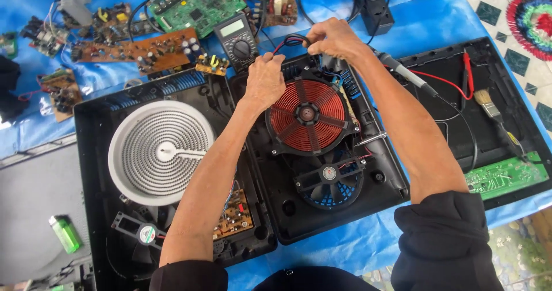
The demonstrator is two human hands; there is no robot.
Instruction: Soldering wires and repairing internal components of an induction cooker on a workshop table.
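Right hand (pixel 336 38) up at the far edge of the open cooker, fingers bunched tight, pinching a loop of red and black wires (pixel 292 39). How the fingertips sit on the wires is hidden: the knuckles face the camera and cover the grip. Left hand (pixel 264 79) just below and to the left, palm down, fingers curled under at the rim of the copper induction coil (pixel 307 115); whether it grips anything or only presses there, I cannot tell, since the fingertips are tucked out of sight.

The wire loop runs sideways from the right hand toward the left, arching over the top of the coil, and its ends vanish under both hands. The coil itself lies flat, face up, in the black right-hand casing (pixel 376 176), with the blue-bladed fan (pixel 329 179) just below it.

Both forearms reach straight away from the body, nearly parallel, sleeves pushed up past the elbows, wrists bent down onto the work.

Further out: a multimeter (pixel 237 38) lies just beyond the left hand, its probe (pixel 402 72) resting across the casing behind the right forearm. The white spiral heating element (pixel 158 150) fills the left casing, a small brown board (pixel 233 216) partly hidden by the left arm. A green circuit board (pixel 201 3) lies on the blue sheet, a paintbrush (pixel 489 104) in the lid at right, a green lighter (pixel 64 233) at lower left.
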